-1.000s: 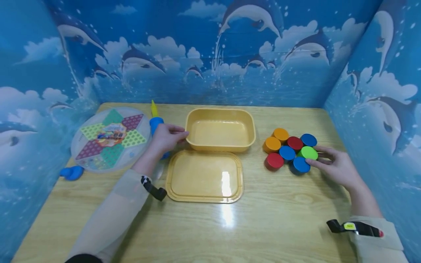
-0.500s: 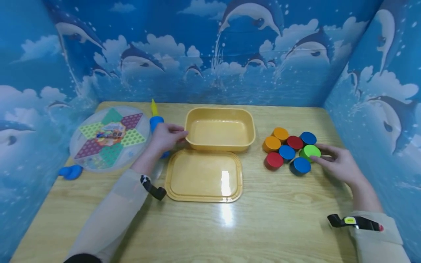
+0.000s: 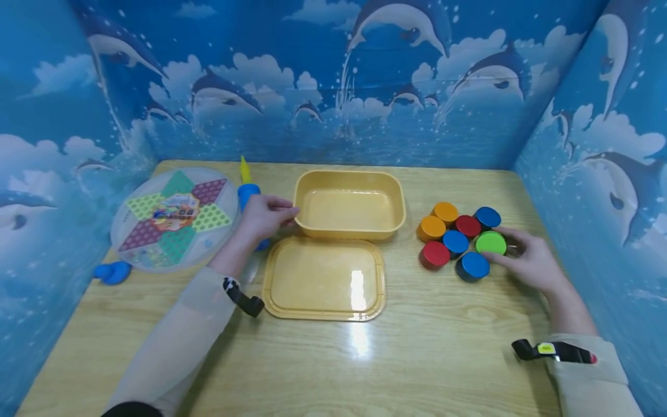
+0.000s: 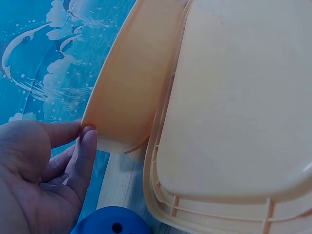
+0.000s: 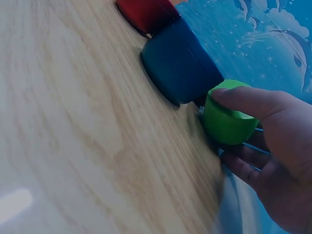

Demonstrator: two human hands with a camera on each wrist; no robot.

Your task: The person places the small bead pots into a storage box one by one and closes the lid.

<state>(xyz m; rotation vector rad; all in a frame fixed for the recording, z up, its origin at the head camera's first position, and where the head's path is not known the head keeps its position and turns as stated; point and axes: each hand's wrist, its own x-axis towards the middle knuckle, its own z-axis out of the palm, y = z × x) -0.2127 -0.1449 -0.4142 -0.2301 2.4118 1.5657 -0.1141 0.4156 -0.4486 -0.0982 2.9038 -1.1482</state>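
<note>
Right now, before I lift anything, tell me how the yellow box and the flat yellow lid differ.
Depth: the yellow box has tall walls, while the flat yellow lid is shallow.
Place: the box sits farther from the person; the lid lies nearer.
Contact: the left hand pinches the box's rim; neither of the hands touches the lid.
Shared: both are yellow, with rounded corners.
</note>
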